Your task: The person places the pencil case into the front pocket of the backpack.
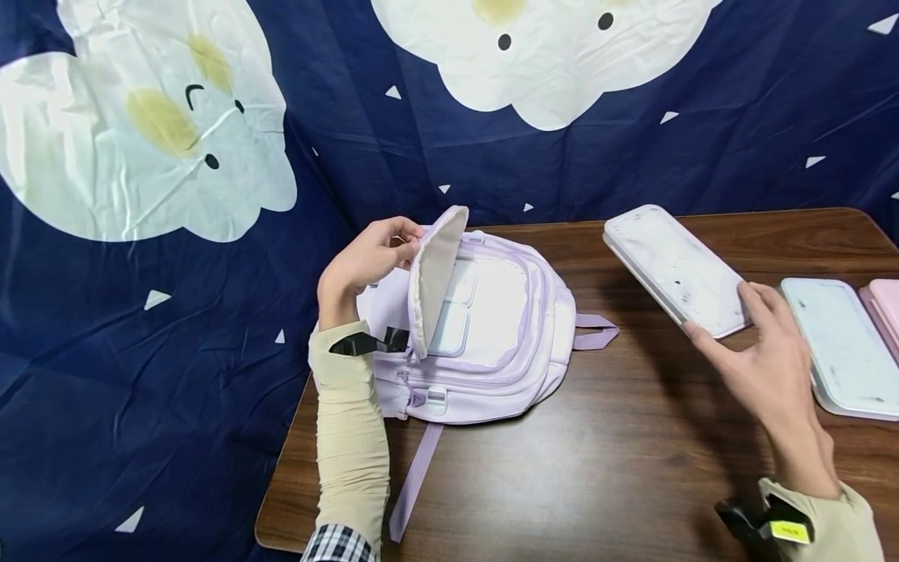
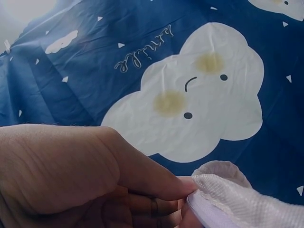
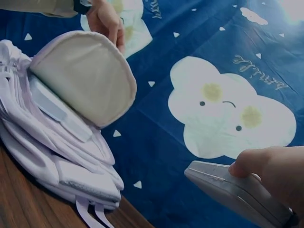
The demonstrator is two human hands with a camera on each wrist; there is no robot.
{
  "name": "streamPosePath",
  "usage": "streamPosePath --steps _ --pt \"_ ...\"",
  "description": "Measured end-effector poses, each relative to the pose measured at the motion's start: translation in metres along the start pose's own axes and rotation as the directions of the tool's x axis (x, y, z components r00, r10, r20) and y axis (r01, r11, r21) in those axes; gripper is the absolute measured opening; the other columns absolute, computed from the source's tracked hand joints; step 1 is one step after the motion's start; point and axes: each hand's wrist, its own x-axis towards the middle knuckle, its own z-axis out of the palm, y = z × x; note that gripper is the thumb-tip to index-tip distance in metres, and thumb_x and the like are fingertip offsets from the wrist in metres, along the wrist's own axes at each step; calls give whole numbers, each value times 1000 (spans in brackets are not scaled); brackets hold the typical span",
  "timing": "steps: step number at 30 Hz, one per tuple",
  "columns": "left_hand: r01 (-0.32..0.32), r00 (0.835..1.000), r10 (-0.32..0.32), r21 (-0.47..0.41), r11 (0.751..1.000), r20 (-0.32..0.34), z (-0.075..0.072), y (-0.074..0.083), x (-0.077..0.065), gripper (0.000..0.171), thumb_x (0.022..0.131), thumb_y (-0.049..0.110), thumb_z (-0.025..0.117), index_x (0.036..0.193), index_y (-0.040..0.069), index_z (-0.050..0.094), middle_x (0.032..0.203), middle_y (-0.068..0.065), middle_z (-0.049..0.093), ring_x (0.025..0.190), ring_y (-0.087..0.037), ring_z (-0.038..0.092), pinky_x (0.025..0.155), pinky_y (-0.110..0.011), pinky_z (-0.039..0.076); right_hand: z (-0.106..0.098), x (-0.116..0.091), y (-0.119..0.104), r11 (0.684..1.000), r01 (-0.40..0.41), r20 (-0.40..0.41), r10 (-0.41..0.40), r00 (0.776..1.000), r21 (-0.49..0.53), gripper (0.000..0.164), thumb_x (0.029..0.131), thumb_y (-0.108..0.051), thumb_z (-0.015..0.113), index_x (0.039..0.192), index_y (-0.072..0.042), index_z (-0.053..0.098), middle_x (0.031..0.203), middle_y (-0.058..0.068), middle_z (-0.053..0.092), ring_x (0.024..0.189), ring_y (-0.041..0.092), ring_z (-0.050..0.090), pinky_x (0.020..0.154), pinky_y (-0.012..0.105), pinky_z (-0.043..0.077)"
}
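A lavender backpack (image 1: pixel 555 367) lies on the table, its rounded flap (image 1: pixel 438 269) lifted to show a cream lining. My left hand (image 1: pixel 361 261) pinches the edge of that flap between thumb and fingers; the left wrist view has the pinch close up. Pale flat cases (image 1: pixel 451 332) sit in the opening beneath the flap. To the right of the backpack, my right hand (image 1: pixel 776 367) grips a white flat case (image 1: pixel 677 269) by its near end, thumb on one edge and fingers on the other. This case is tilted above the tabletop.
A pale blue case (image 1: pixel 843 343) and a pink case (image 1: pixel 888 304) lie at the right of the wooden table (image 1: pixel 562 484). One purple strap (image 1: pixel 416 484) trails toward the front edge. Behind hangs a dark blue cloth (image 1: pixel 337 94) printed with clouds.
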Motion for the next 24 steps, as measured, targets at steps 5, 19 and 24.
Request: streamPosePath --steps 5,19,24 --pt "-8 1000 8 -8 1000 12 2 1 1 24 96 4 50 117 -6 56 104 -17 61 86 -19 60 79 -29 52 10 3 -9 997 74 16 -74 997 8 75 72 -22 80 138 -4 49 135 18 48 116 40 46 89 52 34" --pt "-4 1000 4 13 1000 5 7 5 2 23 96 6 52 116 -1 58 100 -14 62 86 -21 60 77 -30 52 35 9 -24 977 201 54 -205 977 68 78 66 -21 84 135 -6 52 134 13 50 106 35 51 80 44 34" --pt "6 1000 -6 28 1000 -10 8 7 1 22 95 6 53 115 2 60 99 -13 64 85 -21 62 79 -35 52 46 11 -28 967 234 64 -241 968 103 77 65 -20 85 135 -6 54 135 10 51 110 32 52 85 38 36"
